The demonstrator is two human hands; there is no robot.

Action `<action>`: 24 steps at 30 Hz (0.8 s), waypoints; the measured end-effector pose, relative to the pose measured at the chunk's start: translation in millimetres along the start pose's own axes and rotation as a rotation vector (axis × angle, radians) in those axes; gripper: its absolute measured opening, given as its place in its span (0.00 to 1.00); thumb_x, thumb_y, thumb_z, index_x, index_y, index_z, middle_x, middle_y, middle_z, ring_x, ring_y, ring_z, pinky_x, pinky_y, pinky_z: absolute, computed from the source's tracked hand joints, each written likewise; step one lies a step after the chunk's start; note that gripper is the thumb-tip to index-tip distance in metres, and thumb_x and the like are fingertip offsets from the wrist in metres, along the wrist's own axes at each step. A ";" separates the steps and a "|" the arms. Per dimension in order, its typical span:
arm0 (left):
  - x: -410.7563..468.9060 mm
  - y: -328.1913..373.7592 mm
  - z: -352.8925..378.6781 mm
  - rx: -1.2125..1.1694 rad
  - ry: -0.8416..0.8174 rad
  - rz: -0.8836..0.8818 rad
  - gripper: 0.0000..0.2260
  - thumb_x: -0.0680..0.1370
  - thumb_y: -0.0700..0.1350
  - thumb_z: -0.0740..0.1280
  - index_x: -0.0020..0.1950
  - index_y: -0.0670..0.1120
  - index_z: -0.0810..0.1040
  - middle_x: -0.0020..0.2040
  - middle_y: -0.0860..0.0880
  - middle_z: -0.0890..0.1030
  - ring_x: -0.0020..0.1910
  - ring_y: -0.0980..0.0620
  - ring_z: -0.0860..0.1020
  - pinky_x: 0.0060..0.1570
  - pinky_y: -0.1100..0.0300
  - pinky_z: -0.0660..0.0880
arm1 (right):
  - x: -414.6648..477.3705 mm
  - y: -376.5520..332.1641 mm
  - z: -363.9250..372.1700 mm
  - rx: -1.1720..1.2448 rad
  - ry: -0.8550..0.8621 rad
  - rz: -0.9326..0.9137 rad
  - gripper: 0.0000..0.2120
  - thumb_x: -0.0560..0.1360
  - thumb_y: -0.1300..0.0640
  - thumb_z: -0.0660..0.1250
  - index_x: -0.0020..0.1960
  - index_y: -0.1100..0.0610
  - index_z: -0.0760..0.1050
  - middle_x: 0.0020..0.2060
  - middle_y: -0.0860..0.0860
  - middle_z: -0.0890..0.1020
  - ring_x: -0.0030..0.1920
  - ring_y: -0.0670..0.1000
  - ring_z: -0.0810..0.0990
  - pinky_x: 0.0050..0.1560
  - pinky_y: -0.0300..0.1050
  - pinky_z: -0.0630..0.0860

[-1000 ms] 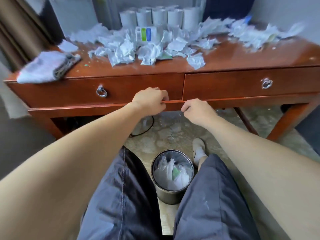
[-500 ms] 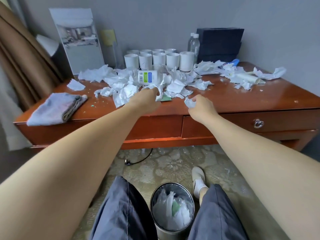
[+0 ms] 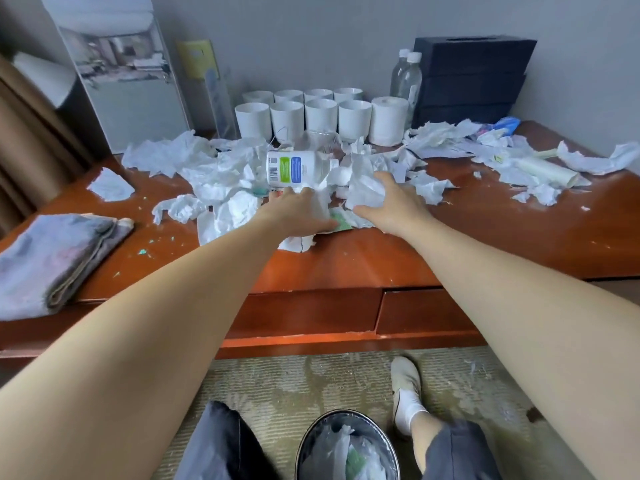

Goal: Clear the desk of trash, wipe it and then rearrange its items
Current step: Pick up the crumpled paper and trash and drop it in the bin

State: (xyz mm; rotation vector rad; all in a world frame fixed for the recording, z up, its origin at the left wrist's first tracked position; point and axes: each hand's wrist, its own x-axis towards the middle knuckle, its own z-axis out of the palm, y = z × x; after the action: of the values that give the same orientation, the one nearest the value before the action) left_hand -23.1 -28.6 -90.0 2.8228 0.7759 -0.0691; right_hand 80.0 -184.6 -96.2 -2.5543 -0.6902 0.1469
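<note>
- Reddish-brown wood forms the desk (image 3: pixel 485 244) in front of you, set against a grey wall and strewn with crumpled tissues (image 3: pixel 221 178) across its middle and right side.
- Your left hand (image 3: pixel 298 211) lies palm down on the paper, fingers stretched forward, their tips just short of a white plastic bottle (image 3: pixel 298 167) that lies on its side in the pile.
- Your right hand (image 3: pixel 391 202) is spread wide over a tissue wad (image 3: pixel 365 192), thumb out to the left, fingers not yet closed on it.
- A green packet (image 3: pixel 341 225) peeks out between your two hands.
- White cups (image 3: pixel 320 116), a toilet roll (image 3: pixel 388 121), water bottles (image 3: pixel 407 76) and a black box (image 3: pixel 472 81) stand at the back.
- A folded cloth (image 3: pixel 52 258) rests at the desk's left end.
- A waste bin (image 3: pixel 308 445) holding tissues stands on the floor between your knees.
</note>
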 end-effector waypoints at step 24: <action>-19.4 -3.5 -36.5 -0.435 0.284 0.049 0.18 0.76 0.41 0.71 0.65 0.43 0.75 0.60 0.42 0.78 0.56 0.42 0.77 0.46 0.57 0.72 | -22.6 -1.9 -46.1 0.203 0.238 -0.092 0.12 0.75 0.63 0.68 0.55 0.52 0.82 0.58 0.53 0.80 0.46 0.51 0.76 0.39 0.37 0.67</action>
State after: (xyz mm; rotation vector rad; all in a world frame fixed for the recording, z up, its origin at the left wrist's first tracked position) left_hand -41.9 -27.4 -53.1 2.4565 0.6767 0.4601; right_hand 69.9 -214.1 -55.3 -2.2939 -0.6622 -0.1108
